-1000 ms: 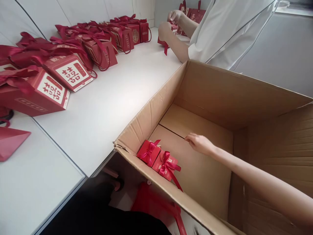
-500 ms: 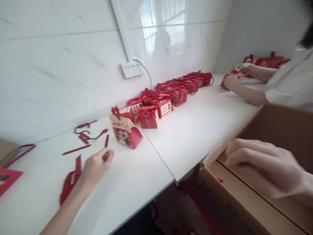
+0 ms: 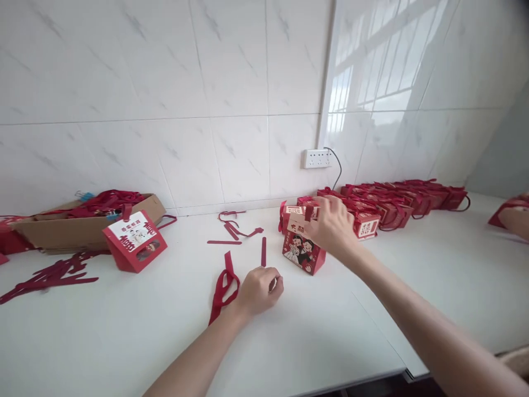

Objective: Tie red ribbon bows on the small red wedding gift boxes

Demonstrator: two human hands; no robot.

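My left hand (image 3: 261, 289) rests low over the white table with its fingers curled closed. A dark red strip (image 3: 264, 251) meets its knuckles from behind; what lies inside the fingers is hidden. My right hand (image 3: 334, 225) reaches across and pinches the top of a red gift box (image 3: 303, 251) with a printed cartoon couple, which stands upright on the table. Its fingers hide part of the box's top. Beside my left wrist lies a looped red ribbon (image 3: 224, 289).
Rows of red ribboned boxes (image 3: 397, 207) line the wall at right. At left stand another red gift box (image 3: 135, 242) and a cardboard tray (image 3: 82, 231) of ribbons, near loose dark red strips (image 3: 58, 275). A co-worker's hand (image 3: 514, 220) shows at far right.
The view has swung left. My right hand has come from over the cardboard carton to the top of the couple-printed gift box. My left hand stays closed in much the same place.
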